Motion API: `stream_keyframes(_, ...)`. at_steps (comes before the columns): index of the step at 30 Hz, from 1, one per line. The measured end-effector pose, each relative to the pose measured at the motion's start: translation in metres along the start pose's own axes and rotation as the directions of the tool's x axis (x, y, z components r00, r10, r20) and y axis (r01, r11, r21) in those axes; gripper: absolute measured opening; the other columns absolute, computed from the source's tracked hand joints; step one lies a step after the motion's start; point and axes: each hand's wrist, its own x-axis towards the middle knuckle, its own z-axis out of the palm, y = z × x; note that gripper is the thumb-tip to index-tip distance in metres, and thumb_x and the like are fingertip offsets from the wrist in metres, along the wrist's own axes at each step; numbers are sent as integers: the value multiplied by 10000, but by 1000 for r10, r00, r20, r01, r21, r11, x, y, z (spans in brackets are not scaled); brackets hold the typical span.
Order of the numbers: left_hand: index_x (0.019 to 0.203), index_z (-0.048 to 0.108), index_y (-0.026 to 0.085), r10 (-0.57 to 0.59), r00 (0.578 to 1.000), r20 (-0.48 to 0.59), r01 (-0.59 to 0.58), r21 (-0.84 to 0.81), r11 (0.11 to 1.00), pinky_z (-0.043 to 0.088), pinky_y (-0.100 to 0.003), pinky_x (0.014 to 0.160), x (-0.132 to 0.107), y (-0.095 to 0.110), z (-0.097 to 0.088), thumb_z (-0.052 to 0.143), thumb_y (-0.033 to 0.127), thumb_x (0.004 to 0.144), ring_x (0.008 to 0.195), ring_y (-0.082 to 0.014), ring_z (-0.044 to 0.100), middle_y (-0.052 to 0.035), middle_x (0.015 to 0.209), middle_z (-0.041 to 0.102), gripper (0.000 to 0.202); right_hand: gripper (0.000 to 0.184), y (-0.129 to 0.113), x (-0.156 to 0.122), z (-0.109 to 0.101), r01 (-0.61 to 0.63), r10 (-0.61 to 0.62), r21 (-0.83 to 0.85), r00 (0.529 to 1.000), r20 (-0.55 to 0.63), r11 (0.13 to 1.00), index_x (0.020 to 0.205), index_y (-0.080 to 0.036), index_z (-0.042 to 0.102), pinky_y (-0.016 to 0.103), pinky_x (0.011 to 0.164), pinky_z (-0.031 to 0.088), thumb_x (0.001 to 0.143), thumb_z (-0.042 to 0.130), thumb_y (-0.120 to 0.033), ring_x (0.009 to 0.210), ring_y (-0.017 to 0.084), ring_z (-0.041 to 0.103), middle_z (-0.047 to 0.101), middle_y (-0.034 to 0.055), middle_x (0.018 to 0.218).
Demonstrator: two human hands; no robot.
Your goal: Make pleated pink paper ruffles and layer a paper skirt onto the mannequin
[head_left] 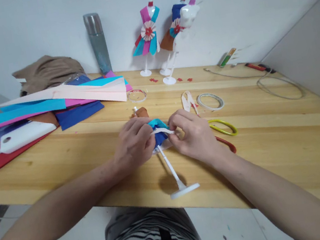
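Note:
A small white dress form on a stand (171,167) lies tilted between my hands, its round base toward me. Dark blue and turquoise crepe paper (160,138) wraps its body, and brown paper (142,112) shows at the far end. Across the wrapped paper runs a narrow white strip (163,130). My right hand (195,136) is closed, pinching the strip's right end between thumb and finger. Closed at the left side of the form, my left hand (133,141) has its fingertips at the strip's other end; its grip is partly hidden.
Dressed forms (148,32) stand along the wall beside a bare white one (190,15). Scissors (224,126) and a tape roll (210,101) lie right of my hands. Crepe sheets (91,92), a white glue gun (27,132) and a flask (98,44) are at left.

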Motion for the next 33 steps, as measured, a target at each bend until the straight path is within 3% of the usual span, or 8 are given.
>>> stream_keyframes(4, 814, 491, 212, 28, 1000, 2, -28, -2, 1000, 554, -338, 847, 1, 0, -1, 567, 65, 801, 882, -188, 661, -75, 938, 717, 166, 172, -2, -2, 1, 16, -16, -6, 1000, -1, 1000, 743, -243, 451, 357, 651, 502, 746, 533, -91, 758, 231, 626, 630, 70, 839)
stream_keyframes(9, 840, 504, 209, 22, 1000, -7, -23, -65, 998, 565, -333, 789, 1, 1, 0, 605, 113, 815, 858, -196, 667, -79, 903, 709, 141, 109, -3, -2, 7, 18, -19, -16, 999, -51, 1000, 843, -238, 480, 369, 683, 511, 867, 575, -284, 816, 250, 644, 658, 88, 896)
stream_keyframes(14, 911, 542, 202, 16, 999, -42, -21, -135, 991, 568, -328, 767, 1, 4, -2, 623, 162, 821, 807, -179, 654, -53, 842, 673, 128, 65, 0, -3, 9, 45, -47, -33, 997, -62, 998, 818, -242, 505, 353, 679, 517, 862, 507, -194, 832, 237, 651, 666, 79, 906)
stream_keyframes(21, 876, 536, 197, 76, 997, -12, -77, -90, 993, 584, -347, 786, 3, 8, -5, 609, 161, 838, 817, -193, 637, -69, 827, 650, 90, 36, -3, -4, 6, 110, -111, -24, 992, -53, 994, 897, -231, 561, 397, 759, 545, 878, 531, -225, 958, 271, 668, 679, 132, 1106)
stream_keyframes(25, 879, 534, 194, 89, 996, 0, -89, -98, 991, 577, -343, 784, 3, 6, -6, 617, 155, 838, 831, -192, 630, -70, 832, 651, 100, 118, -1, -5, 9, 63, -63, -6, 996, -59, 998, 802, -237, 528, 346, 671, 527, 811, 513, -121, 826, 233, 669, 693, 95, 956)
stream_keyframes(30, 942, 531, 197, -2, 999, 37, 8, -181, 983, 555, -322, 747, 1, 5, -14, 612, 222, 847, 822, -187, 648, -62, 861, 666, 127, 152, 1, -6, 11, 39, -37, 32, 997, -72, 999, 760, -239, 496, 336, 655, 514, 747, 506, -88, 799, 225, 664, 691, 84, 905)
stream_keyframes(33, 985, 517, 197, -102, 993, 65, 110, -135, 985, 539, -300, 714, 0, 6, -17, 585, 198, 854, 801, -177, 656, -47, 865, 670, 148, 164, 0, -5, 10, 40, -38, 31, 998, -59, 999, 764, -241, 491, 337, 654, 515, 739, 496, -79, 790, 220, 662, 699, 89, 937)
